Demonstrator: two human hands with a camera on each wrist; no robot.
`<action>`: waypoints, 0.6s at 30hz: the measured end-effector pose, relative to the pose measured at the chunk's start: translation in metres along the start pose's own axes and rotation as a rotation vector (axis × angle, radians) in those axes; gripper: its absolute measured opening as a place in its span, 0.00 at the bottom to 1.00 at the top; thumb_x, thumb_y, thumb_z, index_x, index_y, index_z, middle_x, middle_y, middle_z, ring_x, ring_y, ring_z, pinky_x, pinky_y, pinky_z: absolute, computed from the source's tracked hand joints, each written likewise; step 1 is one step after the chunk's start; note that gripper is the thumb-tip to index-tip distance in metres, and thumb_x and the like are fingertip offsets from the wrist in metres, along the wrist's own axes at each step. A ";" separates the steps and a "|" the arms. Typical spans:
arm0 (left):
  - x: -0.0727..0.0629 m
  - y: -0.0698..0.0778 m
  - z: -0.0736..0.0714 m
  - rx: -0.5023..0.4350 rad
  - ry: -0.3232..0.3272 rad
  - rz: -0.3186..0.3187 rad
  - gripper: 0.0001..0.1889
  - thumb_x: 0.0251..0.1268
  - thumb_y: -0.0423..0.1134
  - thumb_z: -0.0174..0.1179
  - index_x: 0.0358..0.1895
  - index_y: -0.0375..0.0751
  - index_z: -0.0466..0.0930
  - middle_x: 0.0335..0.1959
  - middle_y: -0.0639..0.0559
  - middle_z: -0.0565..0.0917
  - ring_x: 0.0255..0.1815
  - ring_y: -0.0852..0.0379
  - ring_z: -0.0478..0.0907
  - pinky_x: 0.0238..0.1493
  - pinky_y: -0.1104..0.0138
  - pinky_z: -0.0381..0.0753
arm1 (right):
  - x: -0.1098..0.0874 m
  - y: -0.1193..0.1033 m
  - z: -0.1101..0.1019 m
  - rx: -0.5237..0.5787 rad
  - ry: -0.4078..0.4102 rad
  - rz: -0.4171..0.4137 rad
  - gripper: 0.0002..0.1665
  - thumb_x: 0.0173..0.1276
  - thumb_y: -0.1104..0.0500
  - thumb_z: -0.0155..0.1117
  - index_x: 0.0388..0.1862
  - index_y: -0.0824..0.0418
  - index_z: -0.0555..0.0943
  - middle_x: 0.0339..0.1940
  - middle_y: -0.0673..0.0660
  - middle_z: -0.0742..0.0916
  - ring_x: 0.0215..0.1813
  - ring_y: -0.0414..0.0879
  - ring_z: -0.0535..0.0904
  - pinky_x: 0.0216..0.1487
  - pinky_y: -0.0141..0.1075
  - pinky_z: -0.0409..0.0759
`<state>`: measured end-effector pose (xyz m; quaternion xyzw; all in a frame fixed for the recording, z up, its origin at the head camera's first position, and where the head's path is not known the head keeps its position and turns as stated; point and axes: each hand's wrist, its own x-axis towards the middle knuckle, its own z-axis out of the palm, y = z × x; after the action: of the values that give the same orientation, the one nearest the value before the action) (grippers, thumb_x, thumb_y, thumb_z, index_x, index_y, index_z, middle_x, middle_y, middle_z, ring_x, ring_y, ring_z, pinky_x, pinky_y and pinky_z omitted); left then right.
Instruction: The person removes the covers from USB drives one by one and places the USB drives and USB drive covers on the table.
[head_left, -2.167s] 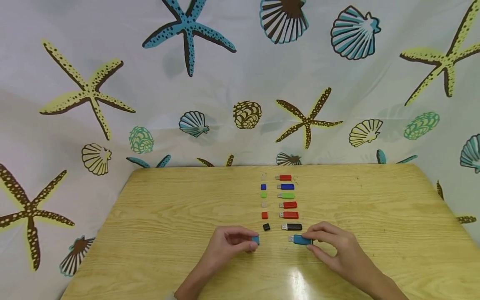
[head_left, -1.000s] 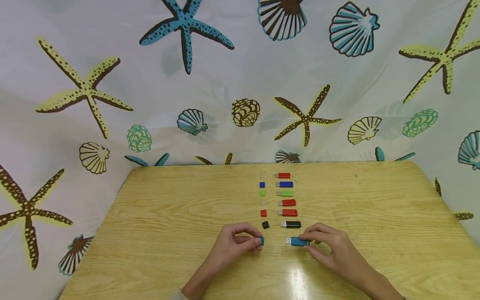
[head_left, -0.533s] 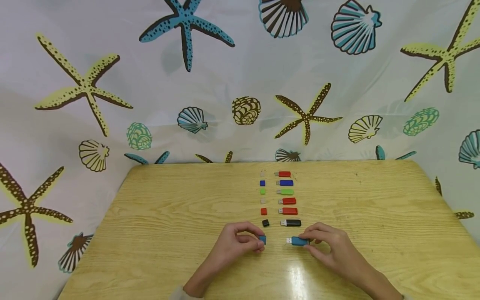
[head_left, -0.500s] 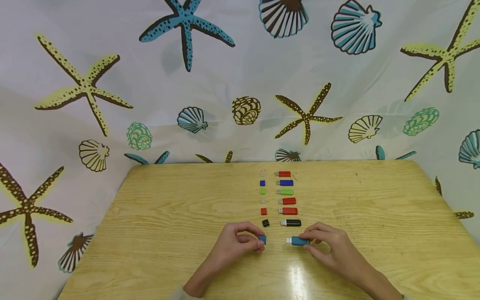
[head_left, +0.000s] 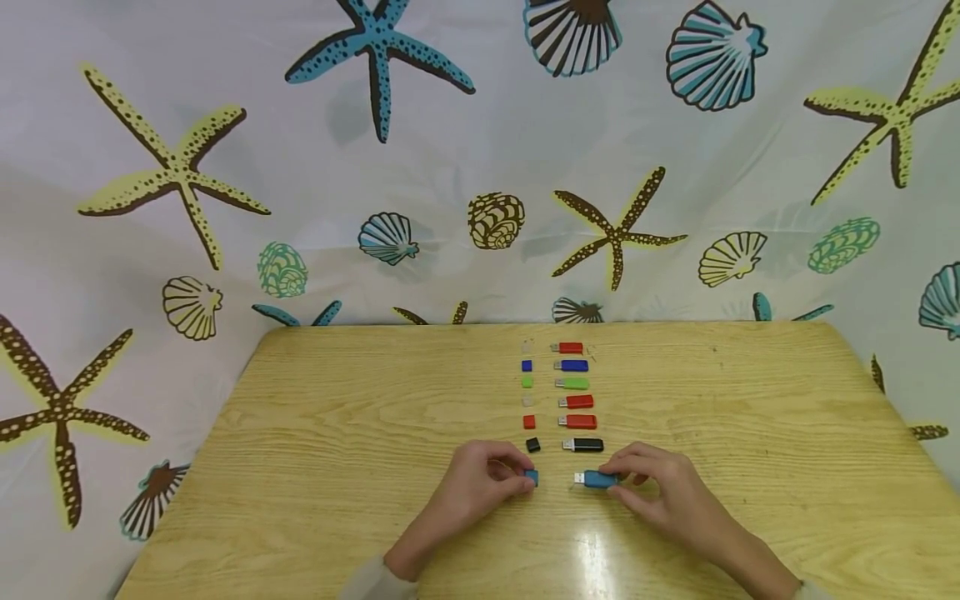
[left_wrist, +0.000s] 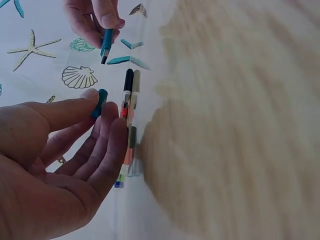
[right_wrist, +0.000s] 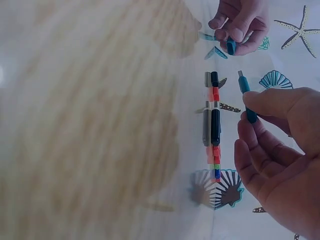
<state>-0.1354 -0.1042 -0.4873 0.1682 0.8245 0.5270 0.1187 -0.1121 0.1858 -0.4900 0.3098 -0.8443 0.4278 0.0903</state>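
Near the front middle of the table, my left hand (head_left: pixel 480 485) pinches a small blue cap (head_left: pixel 532 477) between thumb and fingers; the left wrist view shows the same cap (left_wrist: pixel 99 103) at the fingertips. To its right, my right hand (head_left: pixel 660 492) pinches the body of a blue USB stick (head_left: pixel 598 479). The bare metal plug of the stick points left toward the cap, with a gap between the two. In the right wrist view the USB stick (right_wrist: pixel 247 97) sits between thumb and fingers. Just beyond the hands lie a black USB stick (head_left: pixel 583 445) and its black cap (head_left: pixel 533 445).
Several uncapped sticks form a column on the wooden table (head_left: pixel 360 400): red (head_left: pixel 577 422), green (head_left: pixel 572 383), dark blue (head_left: pixel 572 366). Beside them runs a column of caps, among them a red cap (head_left: pixel 529 422) and a blue cap (head_left: pixel 527 366). A patterned curtain (head_left: pixel 435 183) hangs behind.
My left hand has moved right with the blue cap, bringing it closer to the stick's plug. The right hand has stayed nearly in place, still pinching the blue USB stick.
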 end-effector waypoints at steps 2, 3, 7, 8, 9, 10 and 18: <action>0.002 0.001 0.001 0.039 0.002 0.008 0.03 0.63 0.33 0.73 0.38 0.41 0.90 0.34 0.55 0.88 0.31 0.58 0.84 0.33 0.70 0.83 | 0.001 0.001 0.000 0.004 -0.011 0.013 0.17 0.59 0.73 0.76 0.45 0.59 0.89 0.44 0.49 0.89 0.41 0.40 0.86 0.36 0.34 0.86; 0.002 0.001 0.001 0.053 0.002 0.008 0.03 0.63 0.33 0.73 0.38 0.41 0.90 0.33 0.55 0.88 0.31 0.59 0.84 0.33 0.70 0.82 | 0.001 0.002 0.000 0.006 -0.017 0.018 0.17 0.59 0.73 0.76 0.45 0.59 0.89 0.44 0.49 0.89 0.41 0.40 0.86 0.36 0.34 0.86; 0.004 0.004 0.002 0.091 0.006 0.004 0.04 0.62 0.34 0.74 0.38 0.41 0.90 0.32 0.57 0.87 0.31 0.61 0.83 0.34 0.70 0.82 | 0.002 0.004 0.001 0.008 -0.035 0.042 0.16 0.60 0.72 0.76 0.45 0.57 0.89 0.44 0.48 0.89 0.41 0.39 0.85 0.38 0.35 0.86; 0.005 0.004 0.002 0.102 0.009 0.005 0.04 0.62 0.34 0.74 0.38 0.42 0.90 0.32 0.58 0.87 0.31 0.62 0.82 0.34 0.70 0.82 | 0.002 0.004 0.001 0.009 -0.039 0.047 0.16 0.61 0.72 0.76 0.45 0.56 0.89 0.44 0.47 0.89 0.41 0.39 0.85 0.38 0.35 0.86; 0.005 0.005 0.002 0.112 0.012 0.008 0.04 0.62 0.34 0.74 0.38 0.42 0.90 0.31 0.58 0.87 0.30 0.62 0.82 0.34 0.70 0.82 | 0.003 0.005 0.002 0.008 -0.042 0.050 0.16 0.61 0.71 0.76 0.45 0.56 0.89 0.44 0.47 0.89 0.40 0.38 0.84 0.37 0.35 0.86; 0.005 0.005 0.002 0.127 0.015 0.009 0.04 0.62 0.34 0.74 0.38 0.42 0.90 0.31 0.58 0.86 0.30 0.62 0.81 0.34 0.70 0.81 | 0.003 0.005 0.002 0.009 -0.044 0.054 0.16 0.61 0.71 0.76 0.45 0.56 0.89 0.44 0.47 0.89 0.40 0.38 0.84 0.37 0.35 0.86; 0.008 0.007 0.004 0.247 0.015 0.000 0.03 0.61 0.35 0.75 0.36 0.43 0.89 0.27 0.60 0.84 0.27 0.63 0.79 0.30 0.70 0.79 | 0.007 0.006 0.004 0.004 -0.071 0.095 0.15 0.61 0.70 0.76 0.44 0.55 0.88 0.42 0.46 0.89 0.39 0.35 0.83 0.39 0.36 0.85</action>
<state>-0.1403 -0.0948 -0.4832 0.1776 0.8841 0.4226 0.0907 -0.1205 0.1824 -0.4937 0.2843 -0.8599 0.4222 0.0393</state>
